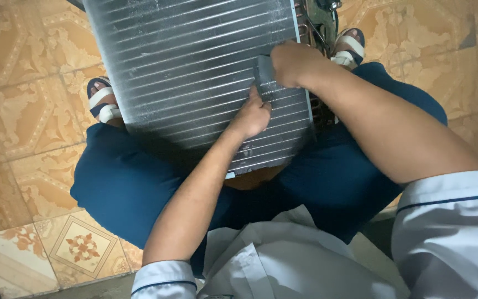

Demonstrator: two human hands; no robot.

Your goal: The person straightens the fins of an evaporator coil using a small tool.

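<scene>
- Looking down, head view: finned coil (195,72) leans between the person's knees, lower edge near the lap, top end out of frame.
- Right hand (293,63) clenched on a small dark comb-like tool (264,75), pressed to the fins near the coil's right edge.
- Left hand (252,117) lies flat on the fins just below the tool; fingers (254,97) loose, grasping nothing.
- Judged: coil stiff and fairly heavy; thin fins bend easily, likely sharp. Best held by the side frame, not the face.
- Copper tubes (316,22) at right end.
- Containers: none seen.
- Tiled floor (23,83); sandals (102,99) either side.
</scene>
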